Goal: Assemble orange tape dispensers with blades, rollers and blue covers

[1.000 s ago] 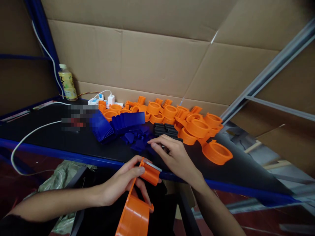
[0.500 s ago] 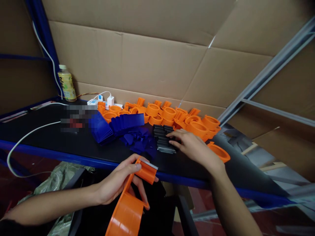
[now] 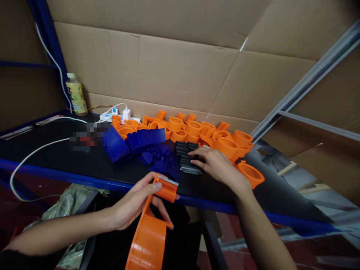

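Orange tape dispenser point(image 3: 153, 228): I have it in my left hand point(image 3: 135, 206), fingers curled around its frame just below the serrated blade end, thumb on top near the metal teeth. It hangs off the near side of the bench, below the blue front rail point(image 3: 70, 175), with its wide rounded body pointing down toward me and the blade end tipped up toward the bench edge.

My right hand point(image 3: 216, 165) is out over the black bench top point(image 3: 56, 150), palm down, fingers spread loosely and resting on the stack of black ribbed parts point(image 3: 187, 159). The fingertips touch the stack, but I cannot tell whether they are pinching one of the pieces or only lying on it.

Just left of the black parts sits a pile of dark blue plastic pieces point(image 3: 140, 144), some fanned out like flat plates. Behind and to the right of my right hand lies a heap of orange rings and housings point(image 3: 213, 137), one of which, a lone orange ring point(image 3: 250, 173), sits just beside my wrist near the bench corner. Farther back on the left stand a drink bottle point(image 3: 74, 94) against the cardboard wall point(image 3: 180, 63) and a white power strip point(image 3: 118, 114) with a white cable point(image 3: 30, 153) trailing over the front rail.
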The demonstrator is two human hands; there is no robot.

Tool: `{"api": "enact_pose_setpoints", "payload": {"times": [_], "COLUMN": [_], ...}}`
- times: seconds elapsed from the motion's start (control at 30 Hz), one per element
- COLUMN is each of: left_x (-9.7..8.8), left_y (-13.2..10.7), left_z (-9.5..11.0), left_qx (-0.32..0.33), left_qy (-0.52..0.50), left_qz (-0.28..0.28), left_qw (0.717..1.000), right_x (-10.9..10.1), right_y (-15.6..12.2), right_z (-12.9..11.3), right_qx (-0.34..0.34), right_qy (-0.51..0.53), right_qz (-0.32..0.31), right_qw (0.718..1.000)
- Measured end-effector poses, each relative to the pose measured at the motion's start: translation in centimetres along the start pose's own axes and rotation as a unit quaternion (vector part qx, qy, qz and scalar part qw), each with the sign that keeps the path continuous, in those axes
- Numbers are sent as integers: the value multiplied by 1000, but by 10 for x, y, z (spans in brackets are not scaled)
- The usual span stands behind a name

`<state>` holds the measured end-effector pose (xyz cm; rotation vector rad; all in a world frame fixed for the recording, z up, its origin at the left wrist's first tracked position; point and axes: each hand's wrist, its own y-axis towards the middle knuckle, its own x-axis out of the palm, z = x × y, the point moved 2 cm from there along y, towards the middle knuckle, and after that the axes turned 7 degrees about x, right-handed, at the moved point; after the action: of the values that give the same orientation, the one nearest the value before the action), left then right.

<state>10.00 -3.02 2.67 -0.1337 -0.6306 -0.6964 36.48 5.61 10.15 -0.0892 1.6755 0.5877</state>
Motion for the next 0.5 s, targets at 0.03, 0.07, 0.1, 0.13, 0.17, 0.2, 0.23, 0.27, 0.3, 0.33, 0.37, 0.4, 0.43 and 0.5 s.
{"api": "enact_pose_setpoints", "payload": {"times": [0.03,0.07,0.1,0.13,0.17,0.2,0.23,0.27,0.3,0.33,0.37,0.4,0.43,0.5], "left_x": [0,1,1,1,1,2,2,3,3,4,4,5,5,6], "left_y": [0,0,0,0,-1,-1,-1,-1,0,0,0,1,1,1], "left_z": [0,1,1,2,2,3,4,4,5,6,7,8,9,10], "left_qx": [0,0,1,5,11,18,26,35,45,55,66,78,89,104], "left_qy": [-3,-7,-10,-13,-13,-11,-10,-8,-6,-5,-3,-2,1,9], "left_qz": [4,8,11,13,13,13,13,16,21,29,40,52,62,75], "left_qw": [1000,1000,1000,1000,1000,1000,1000,999,999,998,997,996,994,992], "right_x": [1,2,2,2,1,-1,-4,-8,-12,-17,-22,-26,-29,-33], "right_y": [0,1,1,1,1,1,0,-2,-5,-8,-12,-16,-20,-28], "right_z": [1,1,2,1,1,-1,-3,-6,-10,-16,-22,-30,-39,-59], "right_qx": [-1,-1,-1,0,1,3,3,3,0,-4,-11,-22,-38,-83], "right_qy": [0,-1,-1,2,8,18,32,50,71,94,116,138,158,185], "right_qz": [-3,-4,-7,-8,-7,-1,9,23,38,52,63,68,67,52], "right_qw": [1000,1000,1000,1000,1000,1000,999,998,997,994,991,988,984,978]}}
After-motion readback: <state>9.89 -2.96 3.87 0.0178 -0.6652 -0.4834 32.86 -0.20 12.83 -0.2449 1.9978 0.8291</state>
